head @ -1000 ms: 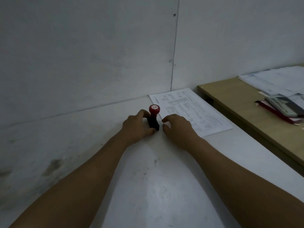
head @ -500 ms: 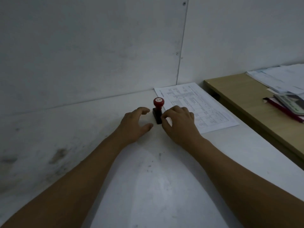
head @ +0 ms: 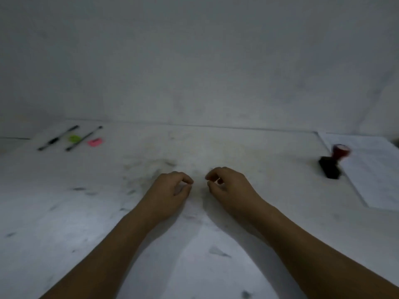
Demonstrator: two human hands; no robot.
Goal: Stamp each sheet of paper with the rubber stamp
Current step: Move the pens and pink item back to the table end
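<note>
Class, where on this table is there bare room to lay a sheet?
Free: beyond the left hand and right hand, between the pens and the rubber stamp. Crowded: far left, pens and notes; right, the sheet.

Your table (head: 64, 212): white, mottled with dark grey smudges and streaks. Wall (head: 194, 61): plain pale grey, faintly blotched. Your rubber stamp (head: 333, 161): red knob, black base. Your sheet of paper (head: 371, 173): white, print blurred to faint grey. Left pen (head: 58, 138), right pen (head: 84, 138): dark, near black. One paper scrap (head: 74, 138) lime green, other scrap (head: 95, 141) bright pink.
</note>
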